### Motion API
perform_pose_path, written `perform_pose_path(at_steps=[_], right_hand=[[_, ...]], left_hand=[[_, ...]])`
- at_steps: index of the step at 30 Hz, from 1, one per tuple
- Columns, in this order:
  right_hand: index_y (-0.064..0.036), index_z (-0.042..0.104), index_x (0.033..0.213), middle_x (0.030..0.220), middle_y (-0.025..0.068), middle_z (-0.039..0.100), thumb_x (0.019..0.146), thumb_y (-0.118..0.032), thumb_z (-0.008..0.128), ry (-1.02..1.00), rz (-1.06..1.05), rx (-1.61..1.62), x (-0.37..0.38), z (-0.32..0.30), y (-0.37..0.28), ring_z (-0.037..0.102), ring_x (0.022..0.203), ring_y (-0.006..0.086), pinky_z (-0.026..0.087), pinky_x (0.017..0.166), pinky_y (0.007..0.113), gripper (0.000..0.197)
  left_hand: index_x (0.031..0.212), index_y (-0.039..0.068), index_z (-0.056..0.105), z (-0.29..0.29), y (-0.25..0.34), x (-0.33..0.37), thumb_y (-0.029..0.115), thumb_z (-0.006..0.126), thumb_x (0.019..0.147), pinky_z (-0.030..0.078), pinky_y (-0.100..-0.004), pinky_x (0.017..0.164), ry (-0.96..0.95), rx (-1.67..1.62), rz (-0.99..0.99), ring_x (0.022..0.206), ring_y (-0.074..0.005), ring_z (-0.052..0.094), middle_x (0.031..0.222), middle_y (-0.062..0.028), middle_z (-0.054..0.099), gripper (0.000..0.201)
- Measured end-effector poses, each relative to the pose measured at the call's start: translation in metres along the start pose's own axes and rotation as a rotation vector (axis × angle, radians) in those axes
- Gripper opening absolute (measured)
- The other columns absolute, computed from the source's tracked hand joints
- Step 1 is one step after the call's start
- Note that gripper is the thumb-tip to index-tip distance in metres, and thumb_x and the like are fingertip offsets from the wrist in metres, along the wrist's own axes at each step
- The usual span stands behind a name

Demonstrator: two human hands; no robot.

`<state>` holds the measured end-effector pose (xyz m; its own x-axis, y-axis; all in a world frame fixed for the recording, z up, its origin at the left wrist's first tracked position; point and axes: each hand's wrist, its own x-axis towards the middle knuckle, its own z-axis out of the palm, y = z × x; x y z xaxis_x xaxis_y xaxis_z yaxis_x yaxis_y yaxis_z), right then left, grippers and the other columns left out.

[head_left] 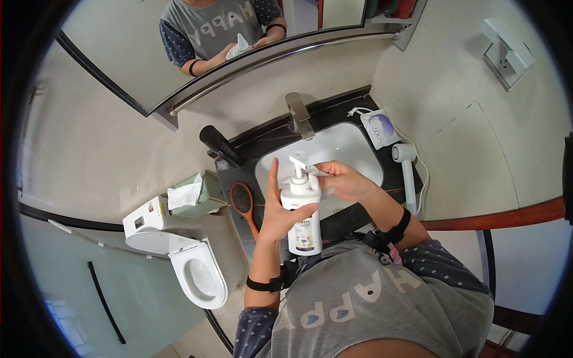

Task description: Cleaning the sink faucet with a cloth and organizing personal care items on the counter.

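My left hand [279,216] is wrapped round a white pump bottle [306,230] with a printed label, holding it upright in front of the sink. Its thumb lies across the bottle's front, and the index finger points up along the side. At the bottle's neck, my right hand [346,180] pinches a crumpled white cloth [311,184] against the shoulder, just below the pump head [298,160]. Part of the cloth is hidden by the fingers, and whether it is cloth or tissue I cannot tell.
Behind the bottle is a white sink [352,140] with a metal faucet [298,113]. A brush [242,198] and black cylinder [219,145] stand left; a white hair dryer [407,173] and a pouch [379,128] lie right. A toilet [203,274] and tissue box [206,197] are further left.
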<state>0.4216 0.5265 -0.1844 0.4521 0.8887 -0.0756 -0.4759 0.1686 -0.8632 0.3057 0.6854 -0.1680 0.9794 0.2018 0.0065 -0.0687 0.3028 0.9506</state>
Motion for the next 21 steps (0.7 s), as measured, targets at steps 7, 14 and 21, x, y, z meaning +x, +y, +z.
perform_pose_path(at_steps=[7, 14, 21], right_hand=[[-0.0034, 0.049, 0.134, 0.119, 0.0053, 0.06, 0.097, -0.018, 0.052, 0.267, -0.123, -0.147, 0.009, -0.009, -0.022, 0.057, 0.108, 0.0129, 0.046, 0.092, 0.03, 0.04], [0.0, 0.051, 0.129, 0.106, 0.0088, 0.063, 0.102, -0.03, 0.042, 0.13, -0.107, -0.355, 0.013, 0.022, -0.004, 0.056, 0.098, 0.0132, 0.044, 0.088, 0.029, 0.041], [0.004, 0.055, 0.118, 0.097, 0.0244, 0.063, 0.096, -0.013, 0.05, 0.392, -0.233, -0.825, 0.009, 0.056, -0.004, 0.063, 0.078, 0.0338, 0.05, 0.071, 0.035, 0.029]], left_hand=[[0.153, 0.013, 0.002, 0.001, -0.002, 0.004, 0.005, 0.085, 0.061, 0.05, -0.0336, 0.086, -0.09, -0.083, -0.021, 0.1, -0.0204, 0.062, 0.119, -0.014, 0.058, 0.124], [0.152, 0.009, 0.002, 0.007, -0.009, 0.01, 0.006, 0.084, 0.062, 0.052, -0.0337, 0.084, 0.135, 0.081, 0.034, 0.098, -0.022, 0.063, 0.118, -0.0167, 0.058, 0.121], [0.151, 0.005, 0.005, -0.006, -0.014, 0.015, 0.01, 0.082, 0.064, 0.052, -0.0318, 0.081, 0.318, 0.42, 0.129, 0.087, -0.0209, 0.066, 0.1, -0.0166, 0.066, 0.116]])
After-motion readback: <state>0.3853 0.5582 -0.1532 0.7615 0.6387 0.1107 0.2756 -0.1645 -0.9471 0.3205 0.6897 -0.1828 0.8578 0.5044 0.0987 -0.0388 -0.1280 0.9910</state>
